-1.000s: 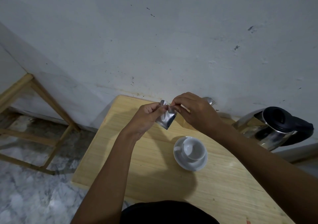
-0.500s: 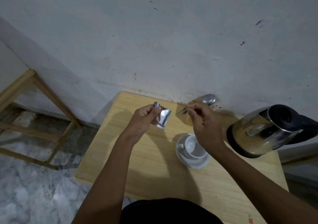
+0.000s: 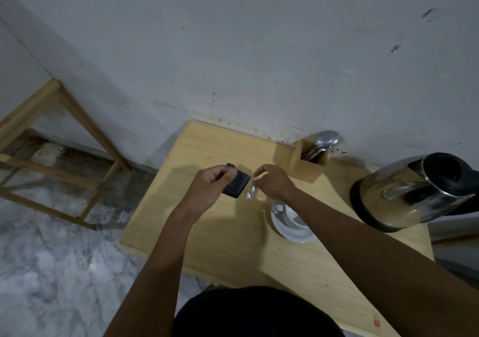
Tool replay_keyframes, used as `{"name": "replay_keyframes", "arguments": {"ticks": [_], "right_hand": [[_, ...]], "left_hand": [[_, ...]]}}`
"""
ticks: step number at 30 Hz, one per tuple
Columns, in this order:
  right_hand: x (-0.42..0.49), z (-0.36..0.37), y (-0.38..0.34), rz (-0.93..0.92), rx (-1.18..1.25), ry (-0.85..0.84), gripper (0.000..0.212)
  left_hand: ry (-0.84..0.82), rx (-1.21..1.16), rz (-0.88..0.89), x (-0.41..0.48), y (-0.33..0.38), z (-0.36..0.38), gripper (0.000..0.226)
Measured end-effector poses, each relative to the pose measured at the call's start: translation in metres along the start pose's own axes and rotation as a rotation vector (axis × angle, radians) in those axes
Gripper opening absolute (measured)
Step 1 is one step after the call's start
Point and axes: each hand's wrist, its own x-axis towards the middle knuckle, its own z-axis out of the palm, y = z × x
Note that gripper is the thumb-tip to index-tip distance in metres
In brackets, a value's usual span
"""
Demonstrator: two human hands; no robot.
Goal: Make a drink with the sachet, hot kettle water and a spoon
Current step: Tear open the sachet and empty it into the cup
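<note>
My left hand [image 3: 213, 184] pinches the sachet [image 3: 236, 187] by its top; it looks dark and hangs above the wooden table [image 3: 212, 233]. My right hand [image 3: 274, 184] holds a thin torn-off foil strip [image 3: 251, 193] between thumb and finger, just right of the sachet. A white cup [image 3: 291, 216] on a white saucer [image 3: 293, 233] stands below my right wrist, partly hidden by the arm. The steel kettle [image 3: 412, 191] with a black lid sits at the table's right edge. Spoons [image 3: 325, 141] stick out of a wooden holder [image 3: 302, 164] by the wall.
The table stands against a stained white wall [image 3: 259, 51]. A wooden frame [image 3: 59, 134] is on the marble floor [image 3: 46, 272] to the left. My dark clothing [image 3: 254, 313] fills the bottom middle.
The strip has come off the sachet's top and my hands have moved apart. Both hands have dropped lower towards the table, and the view has shifted so the spoon holder shows.
</note>
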Motion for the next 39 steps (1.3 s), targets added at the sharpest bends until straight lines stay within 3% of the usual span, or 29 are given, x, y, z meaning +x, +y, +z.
{"name": "replay_keyframes", "arguments": {"ticks": [5, 8, 11, 14, 19, 24, 28, 29, 33, 36, 39], "right_hand": [[0.024, 0.017, 0.007, -0.008, -0.261, -0.091, 0.008], [0.023, 0.01, 0.006, -0.076, -0.407, -0.012, 0.012], [-0.005, -0.013, -0.006, -0.118, 0.011, 0.098, 0.022], [-0.053, -0.036, -0.007, -0.061, 0.434, 0.099, 0.024], [-0.1, -0.04, 0.019, -0.078, 0.527, 0.05, 0.012], [-0.114, -0.04, 0.041, -0.231, 0.393, 0.237, 0.011], [-0.119, -0.048, 0.061, -0.241, 0.261, 0.351, 0.005], [-0.121, -0.047, 0.066, -0.219, 0.238, 0.401, 0.007], [-0.14, -0.039, 0.081, -0.207, 0.125, 0.512, 0.053], [-0.153, -0.031, 0.085, -0.254, 0.09, 0.525, 0.058], [-0.154, -0.024, 0.09, -0.269, 0.073, 0.619, 0.047]], "left_hand": [[0.027, -0.001, -0.03, -0.004, -0.01, 0.0, 0.02], [0.018, -0.008, -0.045, -0.005, -0.012, 0.001, 0.019], [0.026, -0.026, -0.06, -0.004, -0.012, 0.004, 0.018], [0.018, -0.059, -0.061, -0.001, -0.007, 0.013, 0.02], [-0.058, -0.044, -0.044, 0.004, 0.005, 0.042, 0.018], [-0.212, 0.105, 0.029, 0.003, 0.012, 0.072, 0.018], [-0.233, 0.231, 0.093, 0.004, 0.018, 0.087, 0.029], [-0.216, 0.254, 0.112, 0.004, 0.019, 0.093, 0.03], [-0.124, 0.313, 0.161, 0.001, 0.017, 0.116, 0.018], [-0.109, 0.318, 0.151, -0.002, 0.013, 0.132, 0.028], [-0.12, 0.305, 0.133, -0.007, 0.01, 0.144, 0.03]]}}
